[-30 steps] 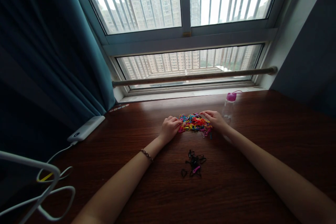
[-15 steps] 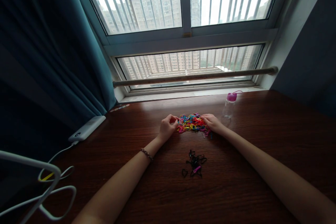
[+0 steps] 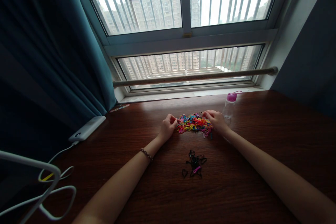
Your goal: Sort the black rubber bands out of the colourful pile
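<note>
A pile of small coloured elastic bands (image 3: 193,123) lies on the dark wooden table (image 3: 249,154) near the window. My left hand (image 3: 167,127) rests at the pile's left edge, fingers curled in a pinch against the bands. At the pile's right edge my right hand (image 3: 216,120) has its fingertips pressed together on the bands. What each pinch holds is too small to make out. A smaller heap of black bands with one pink band (image 3: 194,163) lies nearer to me, between my forearms.
A clear bottle with a pink cap (image 3: 229,106) stands just right of my right hand. A white power bank (image 3: 86,128) with a cable lies at the table's left edge by the teal curtain (image 3: 52,52). White hanger wires (image 3: 39,185) show at lower left.
My right hand shifted slightly right and back along the pile's edge; the left hand's fingers moved a little at the left edge. The black heap has not moved.
</note>
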A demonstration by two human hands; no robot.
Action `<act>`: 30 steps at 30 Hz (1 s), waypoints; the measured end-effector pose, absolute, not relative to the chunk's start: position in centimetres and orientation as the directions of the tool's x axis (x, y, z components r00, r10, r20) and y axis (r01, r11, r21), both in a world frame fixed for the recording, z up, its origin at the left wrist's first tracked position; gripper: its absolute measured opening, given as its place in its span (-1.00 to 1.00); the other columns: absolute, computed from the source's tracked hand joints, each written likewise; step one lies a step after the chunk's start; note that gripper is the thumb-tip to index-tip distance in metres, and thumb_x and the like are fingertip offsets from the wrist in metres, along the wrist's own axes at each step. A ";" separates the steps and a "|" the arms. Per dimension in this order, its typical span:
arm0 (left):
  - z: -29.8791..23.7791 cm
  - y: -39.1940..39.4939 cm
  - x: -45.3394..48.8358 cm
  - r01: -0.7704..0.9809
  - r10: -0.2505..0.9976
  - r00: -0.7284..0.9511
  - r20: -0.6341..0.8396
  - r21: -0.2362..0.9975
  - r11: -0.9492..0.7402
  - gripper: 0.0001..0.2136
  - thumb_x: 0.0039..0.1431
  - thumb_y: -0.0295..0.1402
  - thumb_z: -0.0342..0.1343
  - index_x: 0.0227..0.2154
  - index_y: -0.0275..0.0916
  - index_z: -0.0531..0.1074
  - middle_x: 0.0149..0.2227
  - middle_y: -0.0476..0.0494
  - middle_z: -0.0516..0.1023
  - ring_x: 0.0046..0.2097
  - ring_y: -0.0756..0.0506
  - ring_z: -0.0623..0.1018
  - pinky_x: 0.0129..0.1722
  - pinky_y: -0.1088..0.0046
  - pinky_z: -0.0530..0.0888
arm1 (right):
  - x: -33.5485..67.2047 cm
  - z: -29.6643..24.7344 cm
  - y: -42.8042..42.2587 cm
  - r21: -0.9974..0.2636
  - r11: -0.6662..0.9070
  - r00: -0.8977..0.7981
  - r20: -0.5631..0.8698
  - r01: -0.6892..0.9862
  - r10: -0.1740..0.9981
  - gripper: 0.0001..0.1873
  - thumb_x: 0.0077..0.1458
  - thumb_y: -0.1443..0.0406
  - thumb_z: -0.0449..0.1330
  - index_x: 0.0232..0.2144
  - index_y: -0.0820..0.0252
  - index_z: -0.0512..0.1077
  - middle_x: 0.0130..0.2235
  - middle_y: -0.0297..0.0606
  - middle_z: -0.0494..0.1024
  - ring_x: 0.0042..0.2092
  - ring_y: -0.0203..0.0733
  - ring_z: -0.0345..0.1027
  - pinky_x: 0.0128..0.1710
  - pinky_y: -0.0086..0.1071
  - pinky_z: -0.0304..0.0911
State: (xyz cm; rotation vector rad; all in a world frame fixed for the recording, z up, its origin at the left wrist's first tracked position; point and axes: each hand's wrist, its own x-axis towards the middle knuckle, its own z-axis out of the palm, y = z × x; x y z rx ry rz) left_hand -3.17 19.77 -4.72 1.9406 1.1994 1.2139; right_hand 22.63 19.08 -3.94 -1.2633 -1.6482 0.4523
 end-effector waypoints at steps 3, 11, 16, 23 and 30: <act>-4.8 19.8 -3.1 0.296 0.900 0.205 0.384 0.852 -0.431 -0.88 0.12 -0.31 -0.06 -0.41 -0.25 0.18 -0.39 -0.13 0.54 -0.38 -0.03 0.52 -0.40 0.45 0.43 | 22.2 -2.6 18.2 -0.849 0.343 -0.065 0.347 0.402 0.936 -0.63 0.01 0.10 0.07 -0.43 0.28 0.52 -0.39 -0.16 0.56 -0.33 -0.12 0.42 -0.32 -0.33 0.28; -4.0 19.4 -3.0 0.419 0.846 0.152 0.511 0.742 -0.523 -0.87 0.10 -0.32 -0.03 -0.39 -0.27 0.32 -0.34 -0.09 0.49 -0.36 0.01 0.47 -0.37 0.50 0.38 | 20.2 1.3 14.4 -0.963 0.155 -0.855 -0.115 0.221 0.505 -0.62 -0.08 0.11 0.18 -0.33 0.32 0.52 -0.35 -0.14 0.55 -0.33 -0.20 0.42 -0.33 -0.41 0.30; -3.4 19.3 -2.9 0.425 0.851 0.153 0.503 0.744 -0.516 -0.83 0.05 -0.27 0.04 -0.44 -0.28 0.40 -0.46 -0.03 0.44 -0.47 0.04 0.39 -0.47 0.55 0.34 | 20.1 0.7 14.9 -0.955 0.164 -0.759 -0.084 0.245 0.646 -0.60 -0.04 0.09 0.14 -0.33 0.34 0.51 -0.44 -0.18 0.55 -0.40 -0.26 0.41 -0.41 -0.46 0.29; -1.4 16.3 -1.1 0.206 0.717 0.647 0.260 0.845 -0.493 -0.78 -0.01 -0.25 0.13 -0.46 -0.35 0.49 -0.43 -0.14 0.51 -0.39 -0.02 0.46 -0.39 0.51 0.37 | 22.1 -2.5 18.7 -0.834 0.406 -0.166 0.370 0.375 0.914 -0.63 0.03 0.11 0.06 -0.27 0.24 0.48 -0.24 -0.14 0.54 -0.20 -0.11 0.39 -0.17 -0.25 0.28; -1.3 15.6 -0.2 0.231 0.527 0.791 0.311 0.645 -0.728 -0.71 0.16 -0.26 -0.05 -0.46 -0.29 0.52 -0.39 -0.17 0.51 -0.29 -0.05 0.45 -0.21 0.43 0.37 | 22.2 -4.6 21.4 -0.514 0.638 -0.426 0.478 0.573 0.768 -0.57 0.18 0.16 -0.16 -0.10 0.18 0.40 -0.01 -0.19 0.41 0.08 -0.18 0.17 0.16 -0.14 -0.10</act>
